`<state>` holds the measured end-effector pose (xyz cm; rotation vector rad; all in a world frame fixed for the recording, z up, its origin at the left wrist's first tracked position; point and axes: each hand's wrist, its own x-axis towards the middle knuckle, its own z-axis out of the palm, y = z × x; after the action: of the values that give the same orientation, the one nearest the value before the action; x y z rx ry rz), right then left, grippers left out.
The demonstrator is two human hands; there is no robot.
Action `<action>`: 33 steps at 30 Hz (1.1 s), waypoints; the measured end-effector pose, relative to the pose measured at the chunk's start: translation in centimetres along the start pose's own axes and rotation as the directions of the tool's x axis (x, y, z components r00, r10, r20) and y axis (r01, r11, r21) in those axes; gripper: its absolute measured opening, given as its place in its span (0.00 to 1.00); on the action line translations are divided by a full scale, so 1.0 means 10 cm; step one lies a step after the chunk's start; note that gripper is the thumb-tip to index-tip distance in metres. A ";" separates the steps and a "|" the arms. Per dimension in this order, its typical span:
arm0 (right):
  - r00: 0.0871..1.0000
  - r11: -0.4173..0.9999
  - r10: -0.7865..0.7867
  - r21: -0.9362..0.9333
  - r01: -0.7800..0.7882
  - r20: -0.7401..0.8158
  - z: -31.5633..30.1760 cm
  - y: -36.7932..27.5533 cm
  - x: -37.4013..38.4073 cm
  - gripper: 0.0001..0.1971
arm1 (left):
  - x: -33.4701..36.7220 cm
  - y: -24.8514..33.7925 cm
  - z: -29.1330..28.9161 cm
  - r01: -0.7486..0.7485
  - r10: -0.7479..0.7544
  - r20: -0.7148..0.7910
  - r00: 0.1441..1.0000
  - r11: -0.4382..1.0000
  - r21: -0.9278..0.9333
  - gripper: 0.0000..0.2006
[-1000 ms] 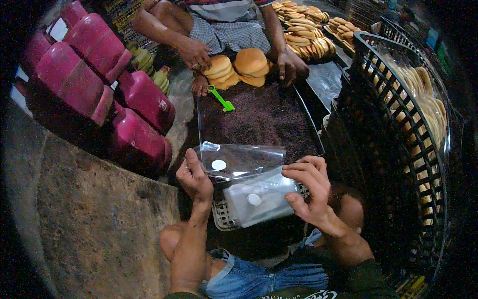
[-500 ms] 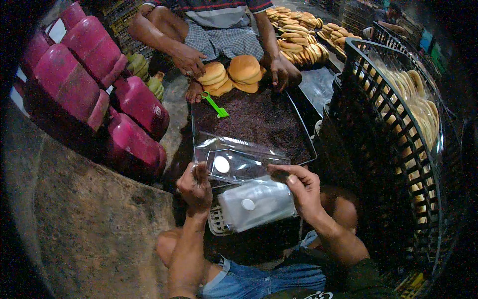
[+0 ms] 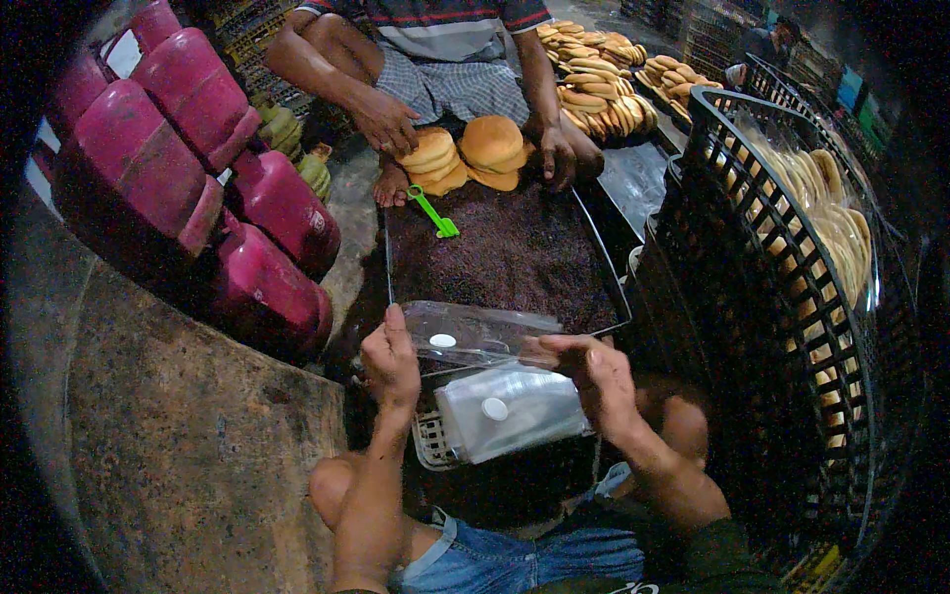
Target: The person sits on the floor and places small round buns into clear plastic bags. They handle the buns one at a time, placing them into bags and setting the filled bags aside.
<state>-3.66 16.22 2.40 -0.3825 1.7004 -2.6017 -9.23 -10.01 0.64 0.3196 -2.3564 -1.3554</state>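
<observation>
A clear plastic bag [image 3: 495, 322] with a white oval label is stretched between my hands above the near edge of the tray. My left hand [image 3: 392, 361] pinches its left end, thumb pointing up. My right hand [image 3: 602, 381] has its fingers pointing left at the bag's right end, apparently gripping it; they are slightly blurred. Below the bag, a stack of similar clear bags [image 3: 539, 411] lies on a pale plastic basket [image 3: 432, 444]. The metal tray [image 3: 611, 280] holds dark brown granules, and on them rests a bright green plastic scoop [image 3: 432, 213].
Across the tray a co-worker sits with hands beside two stacks of round buns [image 3: 493, 148]. More buns [image 3: 599, 94] are piled behind. A tall black crate [image 3: 782, 223] with bagged bread stands at right. Pink gas cylinders [image 3: 267, 287] stand at left by a worn wooden board [image 3: 188, 416].
The bag has been tilted flatter, and its label looks narrower. My left thumb now points up; my right fingers have straightened toward the left. The co-worker's hands have barely moved.
</observation>
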 end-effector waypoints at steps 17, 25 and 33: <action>0.840 0.381 -0.248 -0.749 0.542 0.482 0.01 -0.06 0.05 0.22 | -0.09 0.06 0.07 -0.014 0.013 0.249 0.968 1.000 0.004 0.31; 0.910 0.645 -0.215 -0.648 0.405 0.354 -0.03 -0.03 0.00 0.18 | -0.04 0.11 -0.02 0.111 -0.081 0.195 0.978 0.983 -0.148 0.31; 0.982 0.972 0.164 -0.187 -0.145 0.093 0.02 -0.01 0.00 0.19 | -0.21 0.14 0.01 -0.312 0.319 -0.046 0.946 0.870 -0.382 0.28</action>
<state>-3.63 16.06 2.60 -0.3691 1.8534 -2.2857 -7.43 -8.44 1.32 -0.1895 -1.9789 -1.6088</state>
